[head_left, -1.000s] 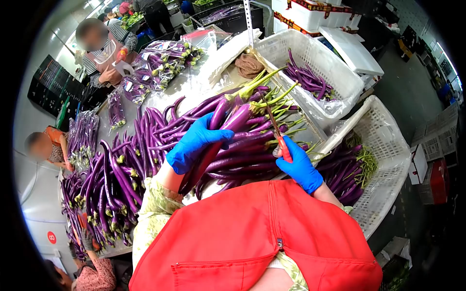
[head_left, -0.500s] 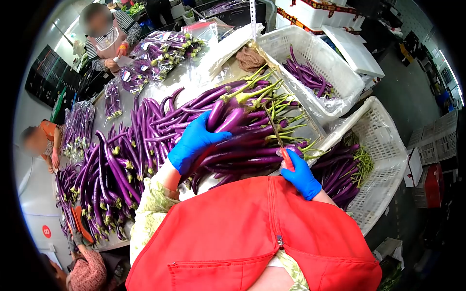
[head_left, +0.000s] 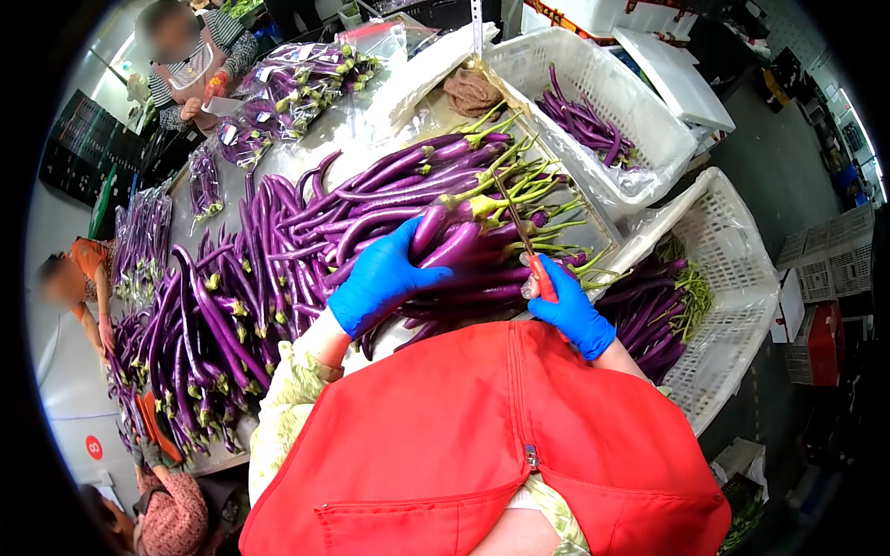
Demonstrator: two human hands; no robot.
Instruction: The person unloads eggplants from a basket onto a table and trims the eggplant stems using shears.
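My left hand [head_left: 385, 283], in a blue glove, is wrapped round a few long purple eggplants [head_left: 454, 246], their green stem ends facing right. In my right hand [head_left: 573, 313], also blue-gloved, is a red-handled knife [head_left: 519, 222] with a long narrow blade. The blade points up and away, over the green stems [head_left: 505, 195] at the end of the held eggplants. I cannot tell whether it touches them. More loose eggplants [head_left: 399, 171] lie under and around my left hand. The palm side of each hand is hidden.
Bagged eggplants [head_left: 306, 83] lie at the far left. White plastic-lined crates stand to the right: one [head_left: 649, 176] behind, one [head_left: 732, 343] beside my right hand, both containing eggplants. A brown cloth [head_left: 471, 91] lies near the back crate. Several other people work along the left side.
The view has shifted slightly. My right hand with the knife has moved a little up and left, nearer the stems. My left hand keeps its hold on the eggplants.
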